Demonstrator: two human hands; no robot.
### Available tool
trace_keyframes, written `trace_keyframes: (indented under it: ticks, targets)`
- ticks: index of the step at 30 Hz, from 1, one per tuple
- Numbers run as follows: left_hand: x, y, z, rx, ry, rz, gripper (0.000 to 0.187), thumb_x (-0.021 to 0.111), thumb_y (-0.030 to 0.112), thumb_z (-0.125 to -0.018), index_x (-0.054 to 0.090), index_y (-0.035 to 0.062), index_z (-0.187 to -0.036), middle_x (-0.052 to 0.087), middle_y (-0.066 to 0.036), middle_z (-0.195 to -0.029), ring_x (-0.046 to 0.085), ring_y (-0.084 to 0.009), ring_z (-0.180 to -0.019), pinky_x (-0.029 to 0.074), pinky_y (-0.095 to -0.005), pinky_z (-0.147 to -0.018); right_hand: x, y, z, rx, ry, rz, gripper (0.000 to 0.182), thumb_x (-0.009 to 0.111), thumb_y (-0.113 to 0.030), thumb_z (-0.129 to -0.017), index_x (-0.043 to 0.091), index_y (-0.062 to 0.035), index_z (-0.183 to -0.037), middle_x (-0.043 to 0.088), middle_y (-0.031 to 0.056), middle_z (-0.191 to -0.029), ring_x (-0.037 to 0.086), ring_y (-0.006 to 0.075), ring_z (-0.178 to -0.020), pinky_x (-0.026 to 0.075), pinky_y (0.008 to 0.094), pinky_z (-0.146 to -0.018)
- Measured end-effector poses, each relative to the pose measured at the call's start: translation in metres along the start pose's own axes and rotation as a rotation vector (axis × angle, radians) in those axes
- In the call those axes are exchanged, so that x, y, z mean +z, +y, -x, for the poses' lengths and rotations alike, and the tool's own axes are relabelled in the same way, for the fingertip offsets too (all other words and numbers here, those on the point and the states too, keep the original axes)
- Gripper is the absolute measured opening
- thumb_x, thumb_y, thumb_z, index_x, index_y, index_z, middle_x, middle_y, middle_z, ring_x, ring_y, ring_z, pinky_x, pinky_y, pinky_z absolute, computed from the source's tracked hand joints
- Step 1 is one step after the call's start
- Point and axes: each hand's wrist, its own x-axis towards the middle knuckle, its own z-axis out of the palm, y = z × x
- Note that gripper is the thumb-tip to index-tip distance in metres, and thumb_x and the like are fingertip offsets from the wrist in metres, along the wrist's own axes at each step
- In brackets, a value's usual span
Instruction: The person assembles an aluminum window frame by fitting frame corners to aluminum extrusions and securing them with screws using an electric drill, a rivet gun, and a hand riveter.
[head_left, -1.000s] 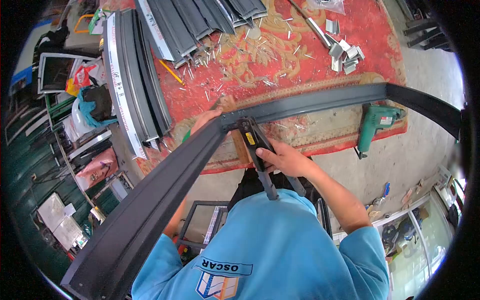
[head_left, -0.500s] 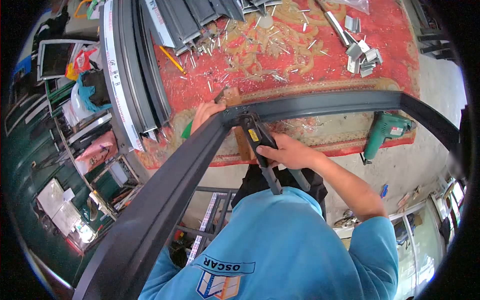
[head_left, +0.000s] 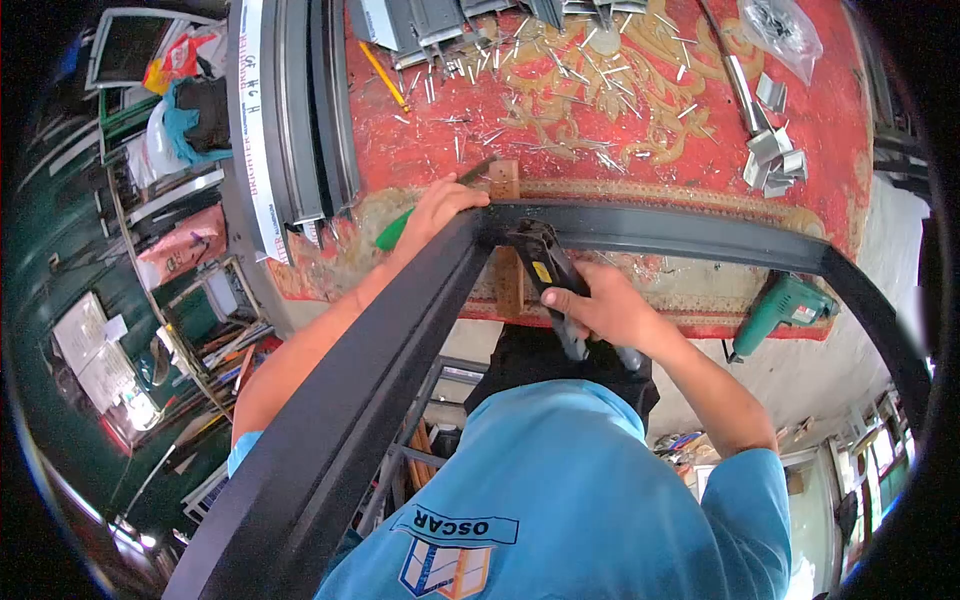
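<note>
A dark grey metal frame (head_left: 640, 228) lies across the near edge of the red carpeted table, one long side running down toward the lower left. My left hand (head_left: 445, 208) rests at the frame's corner, its fingers over the far edge, beside a green-handled tool (head_left: 395, 230). What those fingers hold is hidden. In my right hand (head_left: 612, 302) is a black crimping tool (head_left: 545, 262) with two handles, its head against the inside of the corner. A wooden block (head_left: 508, 285) lies under the corner.
A green power drill (head_left: 785, 312) lies at the table's right edge. Long grey profiles (head_left: 305, 120) stand on the left. Cut metal pieces (head_left: 772, 160), a plastic bag (head_left: 782, 38) and a yellow pencil (head_left: 385, 75) lie farther back.
The view has shifted, so the table and frame appear farther right and the left forearm now shows. Both hands stay at the corner, and the tool's handles look closer together.
</note>
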Motion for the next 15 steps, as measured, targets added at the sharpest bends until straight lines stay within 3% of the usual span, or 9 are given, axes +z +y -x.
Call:
trace_keyframes:
  ticks: [2, 6, 8, 9, 11, 13, 15]
  targets:
    - [0.002, 0.003, 0.0, -0.021, 0.005, -0.035, 0.042, 0.065, 0.013, -0.079, 0.057, 0.0057, -0.12, 0.06, -0.011, -0.115, 0.055, -0.0319, -0.108, 0.038, -0.0479, -0.103, -0.001, 0.007, -0.004, -0.413, 0.311, 0.378, 0.041, 0.063, -0.036, -0.097, 0.055, 0.0048, -0.1, 0.061, 0.0091, -0.066, 0.061, 0.0166, -0.062, 0.05, 0.0365, -0.059]
    - [0.001, 0.0, 0.0, -0.053, -0.005, -0.041, 0.043, 0.066, 0.013, -0.077, 0.057, 0.0074, -0.119, 0.059, -0.01, -0.11, 0.056, -0.0313, -0.108, 0.037, -0.0494, -0.105, 0.003, 0.013, -0.011, -0.398, 0.379, 0.607, 0.037, 0.061, -0.034, -0.098, 0.053, 0.0017, -0.102, 0.06, 0.0106, -0.066, 0.059, 0.0148, -0.059, 0.049, 0.0342, -0.055]
    - [0.0, 0.004, -0.003, -0.043, 0.009, -0.054, 0.044, 0.067, 0.013, -0.076, 0.057, 0.0076, -0.118, 0.058, -0.01, -0.109, 0.056, -0.0308, -0.108, 0.037, -0.0504, -0.105, 0.004, 0.006, -0.01, -0.202, 0.215, 0.315, 0.035, 0.059, -0.033, -0.099, 0.05, 0.0, -0.106, 0.061, 0.0098, -0.066, 0.059, 0.0152, -0.058, 0.048, 0.0343, -0.054]
    - [0.0, 0.008, -0.004, -0.031, 0.017, -0.066, 0.044, 0.067, 0.013, -0.075, 0.057, 0.0078, -0.117, 0.057, -0.01, -0.107, 0.056, -0.0304, -0.107, 0.037, -0.0514, -0.105, 0.005, -0.001, -0.008, -0.202, 0.211, 0.321, 0.035, 0.059, -0.033, -0.099, 0.05, 0.0, -0.106, 0.061, 0.0098, -0.066, 0.059, 0.0152, -0.058, 0.048, 0.0343, -0.054]
    - [0.001, 0.01, -0.005, -0.049, 0.03, -0.076, 0.045, 0.067, 0.013, -0.073, 0.056, 0.0079, -0.117, 0.057, -0.01, -0.108, 0.056, -0.0299, -0.107, 0.037, -0.0522, -0.104, 0.007, -0.018, -0.003, -0.003, -0.015, -0.063, 0.038, 0.058, -0.033, -0.1, 0.047, 0.0016, -0.112, 0.06, 0.0073, -0.066, 0.057, 0.0142, -0.054, 0.047, 0.0328, -0.05]
    - [0.002, 0.012, -0.003, -0.075, 0.031, -0.075, 0.047, 0.068, 0.014, -0.072, 0.056, 0.0081, -0.117, 0.057, -0.009, -0.108, 0.056, -0.0294, -0.107, 0.037, -0.0531, -0.103, 0.01, -0.004, -0.01, -0.043, -0.029, -0.107, 0.04, 0.058, -0.033, -0.1, 0.045, 0.0013, -0.116, 0.057, 0.0035, -0.064, 0.051, 0.0115, -0.046, 0.042, 0.0296, -0.042]
    - [-0.002, 0.016, -0.008, -0.014, 0.038, -0.107, 0.047, 0.067, 0.014, -0.072, 0.055, 0.0085, -0.117, 0.057, -0.008, -0.107, 0.056, -0.0286, -0.107, 0.036, -0.0533, -0.105, 0.011, 0.01, -0.02, -0.266, 0.228, 0.252, 0.038, 0.059, -0.032, -0.099, 0.045, -0.0047, -0.122, 0.053, 0.0007, -0.062, 0.047, 0.0092, -0.044, 0.037, 0.0262, -0.04]
